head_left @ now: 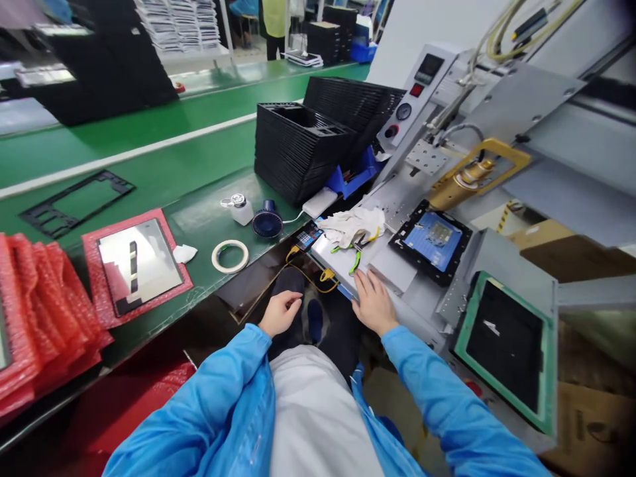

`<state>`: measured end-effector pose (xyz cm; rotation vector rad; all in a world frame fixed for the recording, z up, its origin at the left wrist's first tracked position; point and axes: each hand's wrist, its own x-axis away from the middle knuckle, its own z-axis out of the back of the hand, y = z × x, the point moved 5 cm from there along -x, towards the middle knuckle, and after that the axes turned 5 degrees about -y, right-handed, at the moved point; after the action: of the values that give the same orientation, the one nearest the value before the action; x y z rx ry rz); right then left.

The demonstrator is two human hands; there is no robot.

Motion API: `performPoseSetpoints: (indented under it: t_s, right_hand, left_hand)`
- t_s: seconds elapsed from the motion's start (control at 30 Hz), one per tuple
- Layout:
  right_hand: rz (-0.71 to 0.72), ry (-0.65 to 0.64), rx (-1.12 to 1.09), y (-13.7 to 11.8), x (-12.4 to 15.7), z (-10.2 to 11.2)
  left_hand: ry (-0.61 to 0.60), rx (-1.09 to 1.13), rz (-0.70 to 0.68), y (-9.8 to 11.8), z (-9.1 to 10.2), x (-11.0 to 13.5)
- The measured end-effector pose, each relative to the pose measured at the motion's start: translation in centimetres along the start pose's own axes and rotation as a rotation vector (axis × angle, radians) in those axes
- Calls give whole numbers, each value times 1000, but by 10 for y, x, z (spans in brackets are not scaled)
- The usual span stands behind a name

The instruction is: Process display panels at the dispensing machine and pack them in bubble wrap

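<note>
Over my lap, my left hand (pixel 282 313) is closed, fingers curled in and thumb against them, with nothing showing in it. My right hand (pixel 373 303) lies with fingers stretched out on the edge of the machine's pale metal bed (pixel 392 270). Just beyond its fingertips is a tool with green and black handles (pixel 356 258), partly on a white cloth glove (pixel 350 226). Right of that hand, a blue panel in a black frame (pixel 431 240) sits under the machine's brass-coloured head (pixel 460 185). A dark panel in a green frame (pixel 504 344) lies further right.
On the green bench stand a tape roll (pixel 230 256), a small fan (pixel 267 221), a pump bottle (pixel 241 209) and stacked black trays (pixel 301 149). At left are a screen panel (pixel 139 262) on red wrap and several red bubble bags (pixel 54 311). Yellow cables (pixel 325 275) hang near my knees.
</note>
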<state>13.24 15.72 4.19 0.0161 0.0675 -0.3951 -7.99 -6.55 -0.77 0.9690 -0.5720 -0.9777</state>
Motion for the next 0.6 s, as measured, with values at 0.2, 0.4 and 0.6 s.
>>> performPoseSetpoints:
  t_s: [0.2, 0.4, 0.6]
  right_hand:
    - [6, 54, 15, -4, -2, 11]
    - [15, 119, 46, -12, -1, 15]
    - [14, 134, 26, -14, 3, 11]
  left_hand:
    - [49, -247, 49, -31, 11, -63]
    - [-15, -474, 70, -45, 3, -163]
    - [-172, -604, -23, -34, -9, -222]
